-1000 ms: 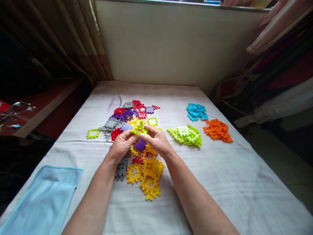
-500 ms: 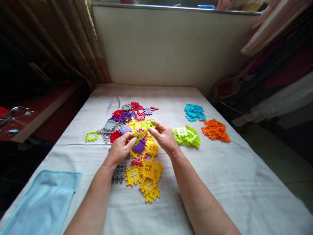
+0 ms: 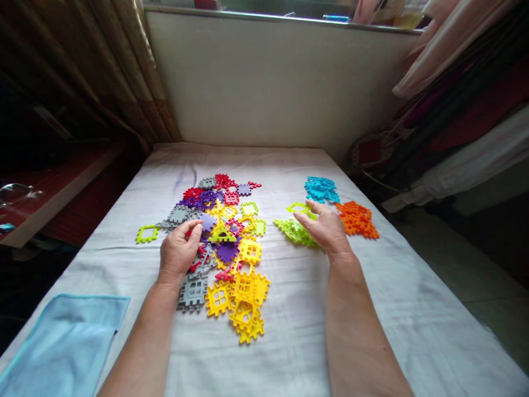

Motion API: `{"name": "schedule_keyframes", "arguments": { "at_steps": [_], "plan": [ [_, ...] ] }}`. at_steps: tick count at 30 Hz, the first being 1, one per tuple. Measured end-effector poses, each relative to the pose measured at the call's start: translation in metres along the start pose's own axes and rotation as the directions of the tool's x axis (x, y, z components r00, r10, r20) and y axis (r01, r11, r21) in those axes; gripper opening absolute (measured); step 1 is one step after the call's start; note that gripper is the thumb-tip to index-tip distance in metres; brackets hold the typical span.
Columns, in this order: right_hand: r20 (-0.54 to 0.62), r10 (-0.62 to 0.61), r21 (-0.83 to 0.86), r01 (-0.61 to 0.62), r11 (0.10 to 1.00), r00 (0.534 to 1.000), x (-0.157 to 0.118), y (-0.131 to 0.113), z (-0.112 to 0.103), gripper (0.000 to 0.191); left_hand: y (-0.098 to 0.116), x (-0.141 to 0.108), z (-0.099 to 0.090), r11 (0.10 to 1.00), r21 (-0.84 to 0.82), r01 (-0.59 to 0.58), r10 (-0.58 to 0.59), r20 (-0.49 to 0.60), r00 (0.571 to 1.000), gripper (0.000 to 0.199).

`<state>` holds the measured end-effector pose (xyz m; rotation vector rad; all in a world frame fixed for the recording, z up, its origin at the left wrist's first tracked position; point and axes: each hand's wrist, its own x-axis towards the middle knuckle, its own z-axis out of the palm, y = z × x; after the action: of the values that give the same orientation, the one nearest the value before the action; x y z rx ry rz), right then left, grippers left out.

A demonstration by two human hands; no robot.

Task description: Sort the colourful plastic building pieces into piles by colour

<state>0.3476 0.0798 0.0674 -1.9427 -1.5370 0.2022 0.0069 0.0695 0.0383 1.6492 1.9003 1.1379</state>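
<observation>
Green frame: it is at the far edge of the green pile, at the fingertips of my right hand. In my view its long axis goes from side to side.
Direction: from my right palm, the frame lies to the left and a little farther away. My right hand is much the nearer one; my left hand is well apart from it.
Right hand: the thumb and fingers are apart, above the near right part of the green pile. If the fingertips touch the frame, I cannot tell.
Left hand: the fingers are bent in, with the thumb close to them, just beside the lilac piece. I cannot tell if something small is pinched there.
Green pile: it lies on the sheet, to the right of the mixed heap and apart from it.
Mixed heap: I see yellow pieces, grey pieces, and red and purple ones. A green arch lies among them.
Other piles: the blue pile is on the far side of my right hand, and the orange pile is to its right.
Left edge: a blue cloth lies flat near my left forearm.
</observation>
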Motion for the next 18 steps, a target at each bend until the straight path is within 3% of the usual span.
{"name": "schedule_keyframes", "arguments": {
  "at_steps": [3,7,15,18],
  "plan": [
    [0.010,0.061,-0.090,-0.059,0.994,0.998,0.003,0.020,-0.006,0.044,-0.012,0.004,-0.004,1.000,-0.018,0.005,-0.008,-0.162,0.987,0.040],
    [0.063,0.107,-0.170,-0.095,0.981,0.992,0.004,0.031,-0.010,0.046,-0.024,0.006,-0.006,0.999,0.042,-0.035,0.047,-0.343,0.938,0.035],
    [0.146,0.133,-0.247,-0.094,0.965,0.980,0.001,0.027,-0.016,0.047,-0.033,0.008,-0.002,0.999,-0.030,-0.045,0.031,-0.362,0.932,0.036],
    [0.124,0.117,-0.224,-0.087,0.971,0.985,0.000,0.023,-0.019,0.045,-0.039,0.011,0.000,0.993,-0.111,-0.035,-0.006,-0.350,0.937,0.038]
  ]
}}
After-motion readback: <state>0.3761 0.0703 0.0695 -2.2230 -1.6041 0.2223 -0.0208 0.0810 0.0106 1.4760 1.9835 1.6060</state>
